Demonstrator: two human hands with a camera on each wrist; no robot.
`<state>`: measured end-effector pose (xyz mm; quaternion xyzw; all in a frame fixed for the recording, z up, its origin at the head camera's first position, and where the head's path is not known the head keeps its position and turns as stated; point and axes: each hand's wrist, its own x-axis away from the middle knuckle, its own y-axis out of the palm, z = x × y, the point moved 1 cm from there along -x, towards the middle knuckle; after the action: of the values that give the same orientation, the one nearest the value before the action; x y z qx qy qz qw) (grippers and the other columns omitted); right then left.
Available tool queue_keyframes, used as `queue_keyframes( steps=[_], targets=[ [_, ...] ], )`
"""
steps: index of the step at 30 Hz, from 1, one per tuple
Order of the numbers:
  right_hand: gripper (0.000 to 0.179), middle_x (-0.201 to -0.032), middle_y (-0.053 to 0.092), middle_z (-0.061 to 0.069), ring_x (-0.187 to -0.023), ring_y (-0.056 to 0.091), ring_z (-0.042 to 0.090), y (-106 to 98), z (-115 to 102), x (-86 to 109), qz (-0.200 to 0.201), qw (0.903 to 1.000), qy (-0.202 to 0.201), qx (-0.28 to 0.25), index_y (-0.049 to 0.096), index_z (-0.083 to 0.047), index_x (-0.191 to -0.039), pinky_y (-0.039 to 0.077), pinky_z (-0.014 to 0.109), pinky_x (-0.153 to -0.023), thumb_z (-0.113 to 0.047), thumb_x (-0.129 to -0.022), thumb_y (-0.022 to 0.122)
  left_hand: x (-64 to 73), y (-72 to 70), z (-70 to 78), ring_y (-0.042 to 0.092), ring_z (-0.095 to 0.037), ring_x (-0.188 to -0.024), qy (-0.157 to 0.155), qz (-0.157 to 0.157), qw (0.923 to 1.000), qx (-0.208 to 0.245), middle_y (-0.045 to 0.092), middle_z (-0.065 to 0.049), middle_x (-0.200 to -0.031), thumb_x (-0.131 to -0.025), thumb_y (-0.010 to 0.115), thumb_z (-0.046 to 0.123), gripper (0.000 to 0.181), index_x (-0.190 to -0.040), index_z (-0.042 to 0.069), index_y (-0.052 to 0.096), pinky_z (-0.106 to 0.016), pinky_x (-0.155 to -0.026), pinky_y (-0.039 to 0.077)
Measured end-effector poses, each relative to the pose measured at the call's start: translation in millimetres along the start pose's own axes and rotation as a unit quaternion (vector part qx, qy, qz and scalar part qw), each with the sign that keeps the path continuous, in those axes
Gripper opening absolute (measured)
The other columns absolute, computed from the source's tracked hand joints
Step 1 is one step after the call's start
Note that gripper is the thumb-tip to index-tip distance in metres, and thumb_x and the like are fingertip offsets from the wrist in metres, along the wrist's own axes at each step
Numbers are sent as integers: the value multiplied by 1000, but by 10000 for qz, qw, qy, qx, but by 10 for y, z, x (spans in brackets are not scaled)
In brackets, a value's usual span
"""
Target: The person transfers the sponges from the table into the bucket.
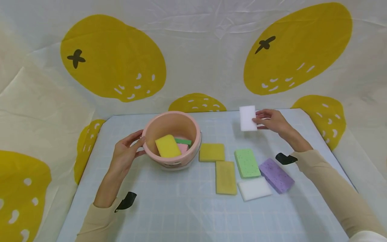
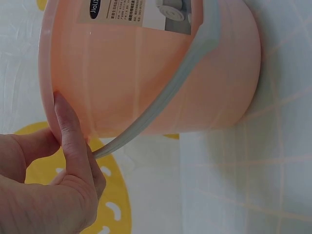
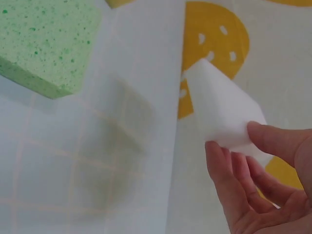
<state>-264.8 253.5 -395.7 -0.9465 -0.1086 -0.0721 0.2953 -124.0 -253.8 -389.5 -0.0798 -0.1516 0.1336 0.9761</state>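
My left hand (image 1: 127, 148) grips the rim of a pink bucket (image 1: 172, 117), thumb on one side of the wall and fingers on the other in the left wrist view. Inside the bucket lie a yellow sponge (image 1: 168, 146), a green sponge (image 1: 183, 141) and a pink sponge (image 1: 182, 148), partly hidden. Off to the right, my right hand (image 1: 272, 121) pinches a white sponge (image 1: 248, 118) between thumb and fingers. That sponge is raised above the table, and its shadow shows below it in the right wrist view.
Right of the bucket lie two flat yellow sponges (image 1: 211, 152), a light green sponge (image 1: 247, 163), a purple sponge (image 1: 276, 175) and another white sponge (image 1: 255, 189). The bucket's pale handle (image 2: 161, 100) hangs along its side. A cloth with yellow fruit shapes rises behind the table (image 1: 169, 211).
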Motion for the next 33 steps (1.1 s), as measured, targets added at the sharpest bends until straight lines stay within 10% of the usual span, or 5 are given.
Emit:
queue_keyframes(
  steps=[33],
  targets=[
    [54, -132, 59, 19, -110, 64, 25, 289, -894, 149, -536, 9966, -262, -572, 55, 0, -140, 61, 35, -89, -25, -97, 74, 11, -17, 13, 62, -13, -108, 135, -112, 9998, 57, 50, -9, -151, -103, 66, 27, 53, -151, 12, 53, -26, -82, 61]
  ],
)
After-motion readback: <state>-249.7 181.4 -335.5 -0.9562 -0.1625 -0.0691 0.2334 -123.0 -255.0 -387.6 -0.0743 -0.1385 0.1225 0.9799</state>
